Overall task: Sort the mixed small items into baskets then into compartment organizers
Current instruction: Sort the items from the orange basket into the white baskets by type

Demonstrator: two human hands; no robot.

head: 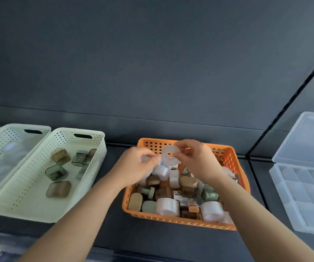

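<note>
I hold a white roll (169,155) up over the far end of the orange basket (187,223), between both hands. My right hand (197,161) pinches its right side, thumb close to the small hole in the middle, the other fingers curled behind it. My left hand (138,164) comes in from the other side with its fingers curled, thumb and forefinger closing on the roll's left edge. That hand is blurred, and something pale shows under its fingers that I cannot make out. The roll stands on edge with its flat face towards me, clear of the heap below. The orange basket sits on the dark desk (171,242) in front of me, piled with mixed items: more white rolls (167,207), brown and green boxes, and a few small printed packs. To the left, just beside it, a cream basket (78,130) holds several smoky green and brown boxes (58,156) scattered on its floor. Touching that one on its left is another cream basket (20,126) with some pale, blurred things inside. On the right, well apart from the orange basket, a clear organizer (303,197) lies with its lid (307,140) tipped back and its compartments showing.
</note>
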